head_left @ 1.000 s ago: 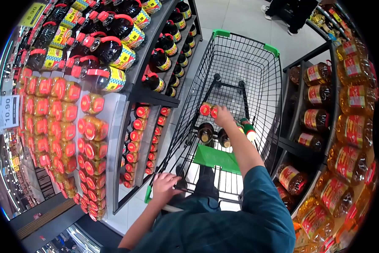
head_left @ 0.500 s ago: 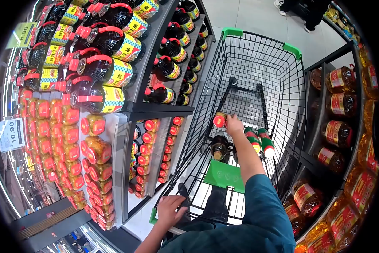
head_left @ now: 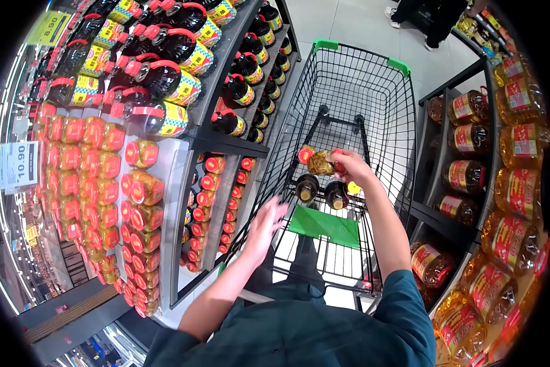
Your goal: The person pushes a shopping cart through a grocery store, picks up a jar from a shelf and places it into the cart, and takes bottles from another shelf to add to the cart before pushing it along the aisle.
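Note:
My right hand (head_left: 352,167) is closed around the red-lidded end of a glass jar (head_left: 319,163) with yellowish-brown contents, held above the shopping cart (head_left: 403,140). Just left of it a second red-lidded jar (head_left: 306,154) shows, partly hidden. Below the held jar, two dark bottles (head_left: 307,188) with tan caps stand side by side in the cart. A yellow cap (head_left: 353,188) peeks out under my right wrist. My left hand (head_left: 265,225), slightly blurred, is raised with fingers apart left of the green child-seat panel (head_left: 324,227), holding nothing.
Stacked red-lidded jars (head_left: 143,220) and dark soy sauce bottles (head_left: 171,82) fill the shelf on the left. Large oil bottles (head_left: 520,192) line the right-hand shelves. Beyond the cart, a person's dark-trousered legs (head_left: 437,24) stand on the tiled floor.
My left hand has lifted from the cart's handle, moving up and forward. My right hand has shifted slightly up and now holds a jar out sideways. The view has turned somewhat.

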### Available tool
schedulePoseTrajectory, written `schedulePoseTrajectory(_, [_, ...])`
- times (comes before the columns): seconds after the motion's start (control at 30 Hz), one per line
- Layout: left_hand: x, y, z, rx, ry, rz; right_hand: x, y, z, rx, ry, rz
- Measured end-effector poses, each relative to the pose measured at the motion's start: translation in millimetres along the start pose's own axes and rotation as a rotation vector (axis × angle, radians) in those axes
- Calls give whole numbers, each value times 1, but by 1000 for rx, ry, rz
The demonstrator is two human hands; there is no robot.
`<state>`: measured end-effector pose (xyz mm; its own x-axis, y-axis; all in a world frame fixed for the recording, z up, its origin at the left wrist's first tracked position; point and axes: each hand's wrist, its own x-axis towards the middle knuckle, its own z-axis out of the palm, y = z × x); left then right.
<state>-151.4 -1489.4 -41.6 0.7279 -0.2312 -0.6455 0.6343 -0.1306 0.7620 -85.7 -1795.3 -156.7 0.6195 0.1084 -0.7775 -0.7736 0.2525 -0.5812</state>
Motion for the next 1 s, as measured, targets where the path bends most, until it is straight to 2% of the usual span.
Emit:
schedulePoseTrajectory(0.03, [21, -1, 10, -87, -37, 2, -15, 1, 3, 137, -73, -15])
schedulePoseTrajectory(0.1, [62, 3, 34, -247, 34, -156, -47, -4, 14, 279, -184, 1])
schedulePoseTrajectory(0.17, [77, 12, 50, -484, -117, -212, -71, -7, 28, 229, -158, 4])
schedulePoseTrajectory(0.2, [81, 14, 53, -533, -292, -217, -84, -8, 37, 197, -149, -23])
schedulePoseTrajectory(0.3, [78, 3, 60, -552, -291, -158, -118, -17, 65, 104, 5, -62])
schedulePoseTrajectory(0.37, [78, -5, 55, -680, -193, -254, -122, -9, 82, -7, 83, -159])
schedulePoseTrajectory(0.5, [70, 8, 26, -928, -155, -256, -142, -43, 141, -233, 134, -280])
schedulePoseTrajectory(0.57, [76, 18, 3, -1052, -201, -132, -142, -66, 178, -348, 147, -387])
schedulePoseTrajectory(0.63, [59, 55, -30, -1081, -367, 53, -141, -92, 219, -526, 132, -521])
schedulePoseTrajectory(0.7, [48, 89, -60, -1125, -267, 155, -148, -122, 266, -676, 153, -589])
schedulePoseTrajectory(0.77, [39, 115, -95, -1220, -347, 314, -142, -143, 310, -758, 163, -738])
schedulePoseTrajectory(0.9, [21, 144, -154, -1388, -245, 376, -126, -175, 390, -1053, 169, -886])
schedulePoseTrajectory(0.97, [8, 156, -171, -1440, -80, 276, -121, -185, 428, -1215, 175, -855])
schedulePoseTrajectory(1.0, [21, 149, -178, -1487, -59, 301, -121, -188, 445, -1210, 147, -824])
